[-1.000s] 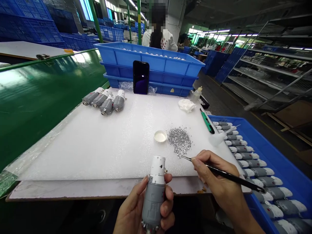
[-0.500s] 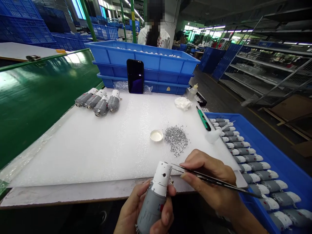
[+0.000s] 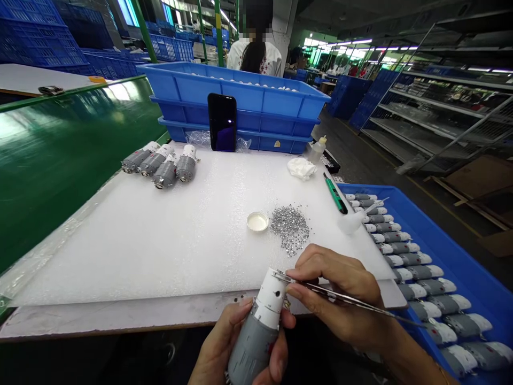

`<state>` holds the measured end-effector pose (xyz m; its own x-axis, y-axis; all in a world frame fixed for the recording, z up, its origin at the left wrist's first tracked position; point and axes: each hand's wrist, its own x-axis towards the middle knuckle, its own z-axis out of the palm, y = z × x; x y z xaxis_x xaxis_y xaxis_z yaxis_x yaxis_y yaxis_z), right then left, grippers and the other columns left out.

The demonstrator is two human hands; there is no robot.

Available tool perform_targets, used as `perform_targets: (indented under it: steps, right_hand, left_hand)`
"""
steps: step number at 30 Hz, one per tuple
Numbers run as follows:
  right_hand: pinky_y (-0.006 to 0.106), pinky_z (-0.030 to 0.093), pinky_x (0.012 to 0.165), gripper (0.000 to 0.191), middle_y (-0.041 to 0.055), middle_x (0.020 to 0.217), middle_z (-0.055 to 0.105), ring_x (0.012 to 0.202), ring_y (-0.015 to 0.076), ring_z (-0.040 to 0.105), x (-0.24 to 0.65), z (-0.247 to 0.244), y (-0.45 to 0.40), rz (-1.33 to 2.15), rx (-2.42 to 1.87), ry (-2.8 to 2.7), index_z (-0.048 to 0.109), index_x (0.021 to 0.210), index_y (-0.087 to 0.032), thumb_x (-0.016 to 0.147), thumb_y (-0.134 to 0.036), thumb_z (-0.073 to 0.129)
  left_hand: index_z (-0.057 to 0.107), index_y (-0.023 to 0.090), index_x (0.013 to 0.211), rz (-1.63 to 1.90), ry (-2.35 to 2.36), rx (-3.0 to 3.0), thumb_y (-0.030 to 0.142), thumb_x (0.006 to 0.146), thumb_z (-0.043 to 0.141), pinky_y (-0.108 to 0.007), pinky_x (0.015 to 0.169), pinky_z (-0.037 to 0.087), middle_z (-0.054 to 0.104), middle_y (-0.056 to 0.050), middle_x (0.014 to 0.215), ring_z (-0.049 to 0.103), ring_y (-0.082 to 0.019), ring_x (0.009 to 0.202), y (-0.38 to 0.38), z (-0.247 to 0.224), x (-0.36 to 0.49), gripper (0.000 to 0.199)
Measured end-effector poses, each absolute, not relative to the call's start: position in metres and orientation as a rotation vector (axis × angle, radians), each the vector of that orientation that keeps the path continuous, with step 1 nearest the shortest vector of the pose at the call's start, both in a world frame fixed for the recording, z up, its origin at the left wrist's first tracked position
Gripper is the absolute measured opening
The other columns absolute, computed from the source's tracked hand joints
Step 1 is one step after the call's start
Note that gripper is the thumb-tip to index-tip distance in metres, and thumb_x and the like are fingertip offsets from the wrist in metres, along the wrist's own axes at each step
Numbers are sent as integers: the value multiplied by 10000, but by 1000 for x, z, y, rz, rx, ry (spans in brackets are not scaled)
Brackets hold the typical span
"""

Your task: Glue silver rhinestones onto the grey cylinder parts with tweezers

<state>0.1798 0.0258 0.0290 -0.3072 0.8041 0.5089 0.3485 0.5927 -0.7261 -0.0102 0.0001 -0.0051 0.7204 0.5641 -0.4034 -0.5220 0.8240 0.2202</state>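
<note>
Head view: a grey-and-white cylindrical part (image 3: 258, 326) is gripped in the left hand (image 3: 236, 342), its fingers closed around the grey body, and it is held tilted just above the near edge of a white foam sheet (image 3: 120, 256), with the white end turned up and away. Slim metal tweezers (image 3: 340, 295) are clamped between the thumb and fingers of the right hand (image 3: 336, 294), and their tips are brought against the white end; the tips look close together, but whether anything is pinched between them cannot be told. A heap of silver rhinestones (image 3: 290, 229) and a small white dish (image 3: 257, 221) are placed just beyond the hands. Four similar finished parts (image 3: 158, 168) are laid on the far left of the sheet, while a wipe (image 3: 301, 169), a dropper bottle (image 3: 318, 151) and a green-handled tool (image 3: 334, 193) are set along its far right. More parts (image 3: 417, 272) are lined up in a blue tray (image 3: 401, 188) on the right. A phone (image 3: 222, 122) is propped against stacked blue crates (image 3: 272, 109), and a person in a white top (image 3: 254, 53) is seen beyond them
</note>
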Motion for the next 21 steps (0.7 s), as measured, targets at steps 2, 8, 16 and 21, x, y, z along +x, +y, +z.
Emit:
perform_targets:
  steps: [2,8,16,21]
  right_hand:
    - [269,466,564,71,29,743,633,655,144,594,179,28,25,613,-918,-1900,653,933,-166,891,-108,649]
    - [266,488,568,98,25,744,640,654,145,605,178,25,21,541,-930,-1908,639,937,-178,895,-90,635]
    - [266,503,562,128,38,729,658,655,157,623,172,21,18,405,-933,-1929,634,951,-169,899,-60,593]
    - [273,509,573,136,30,710,662,661,161,634,169,20,15,369,-964,-1932,620,928,-183,909,-55,578]
  left_hand:
    - [735,42,953,596,478,93,420,945,523,-119,335,354,622,-58,576,443,-43,370,0,-5,-11,433]
    - [738,48,986,595,434,73,407,911,580,-131,323,350,626,-48,579,436,-48,352,-2,-6,-10,399]
    - [743,52,944,594,466,68,408,866,655,-122,325,368,639,-46,585,451,-42,357,-1,-8,-12,375]
    - [740,36,915,610,501,64,424,872,645,-106,322,360,641,-53,572,460,-35,354,-3,-11,-11,402]
